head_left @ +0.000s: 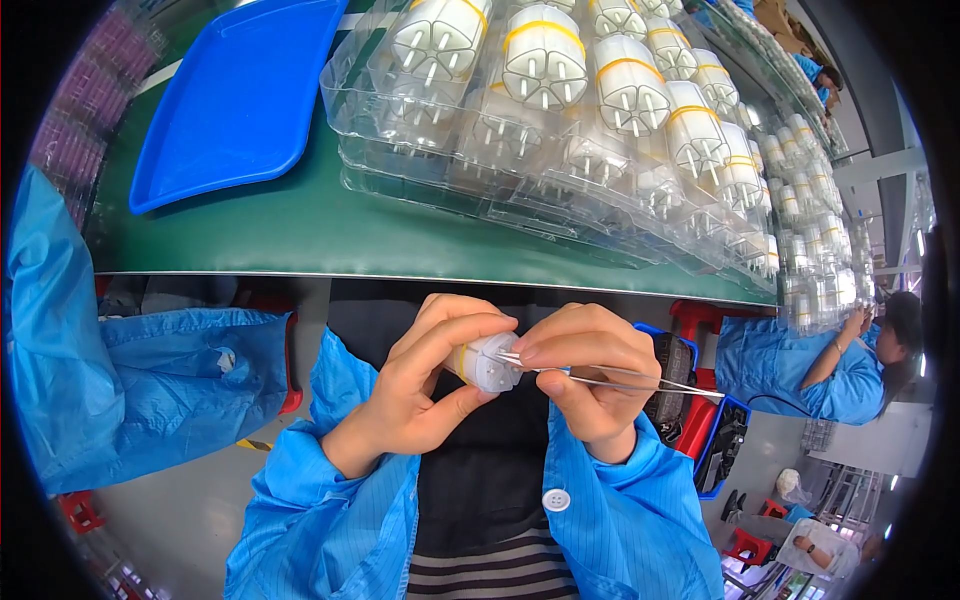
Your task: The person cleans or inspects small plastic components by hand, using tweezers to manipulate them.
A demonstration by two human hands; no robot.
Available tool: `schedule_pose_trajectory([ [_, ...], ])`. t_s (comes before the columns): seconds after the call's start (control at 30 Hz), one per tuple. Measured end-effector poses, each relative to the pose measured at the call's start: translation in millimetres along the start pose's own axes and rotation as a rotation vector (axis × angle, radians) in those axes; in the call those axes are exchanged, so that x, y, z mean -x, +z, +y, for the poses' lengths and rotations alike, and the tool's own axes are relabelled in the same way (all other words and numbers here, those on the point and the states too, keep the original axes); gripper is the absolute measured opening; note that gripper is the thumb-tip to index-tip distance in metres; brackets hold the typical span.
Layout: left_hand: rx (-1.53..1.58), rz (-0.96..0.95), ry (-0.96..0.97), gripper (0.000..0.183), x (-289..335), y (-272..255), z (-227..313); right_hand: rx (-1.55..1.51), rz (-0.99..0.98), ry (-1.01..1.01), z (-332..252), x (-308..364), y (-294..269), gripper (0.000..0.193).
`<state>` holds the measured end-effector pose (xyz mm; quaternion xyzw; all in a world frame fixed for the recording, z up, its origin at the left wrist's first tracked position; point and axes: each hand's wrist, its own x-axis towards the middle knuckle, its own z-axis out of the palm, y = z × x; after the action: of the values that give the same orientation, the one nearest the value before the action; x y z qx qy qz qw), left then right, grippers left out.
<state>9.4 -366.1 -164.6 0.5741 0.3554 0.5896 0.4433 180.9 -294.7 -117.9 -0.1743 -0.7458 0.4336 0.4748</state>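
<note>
Blue sleeves of a work coat [310, 520] reach up from the lower edge, and between them two bare hands work together at the middle of the view, just short of a table edge. The left hand [420, 375] is partly closed, fingers curved over the top and thumb underneath, holding a small white cylindrical part [487, 368] with a yellow band. The cylinder lies tilted on its side, above the wearer's lap, one end facing right. The right hand [598, 365] is pinched nearly closed around long, thin metal tweezers [714, 394], whose joined end sticks out to the right. Their tips are at the cylinder's right-facing end; whether they grip anything there is too small to tell.

Beyond the hands runs a green tabletop [400, 232]. An empty blue plastic tray [230, 120] lies on it at upper left. To the right of that, stacked clear plastic trays [385, 155] hold rows of similar white cylinders [545, 55], yellow-banded, with white pins projecting from their ends. Below the table's right side, a blue bin [741, 410] of dark items stands near a red stool [703, 381]. Farther right sits a co-worker [760, 365] in blue
</note>
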Motion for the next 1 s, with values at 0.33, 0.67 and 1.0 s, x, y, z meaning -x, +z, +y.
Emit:
schedule_pose_trajectory([
  [0.33,-0.071,0.014,0.028,0.052,1,-1,-2,0.041,-0.025,0.019,-2,-4,0,0.012],
  [0.67,-0.216,0.010,0.062,0.057,-3,-3,1,0.142,-0.069,-0.067,-3,-13,0,0.009],
  [1.0,-0.197,0.082,0.073,0.053,-2,-3,-2,-0.066,0.006,0.115,-6,-3,0,0.016],
])
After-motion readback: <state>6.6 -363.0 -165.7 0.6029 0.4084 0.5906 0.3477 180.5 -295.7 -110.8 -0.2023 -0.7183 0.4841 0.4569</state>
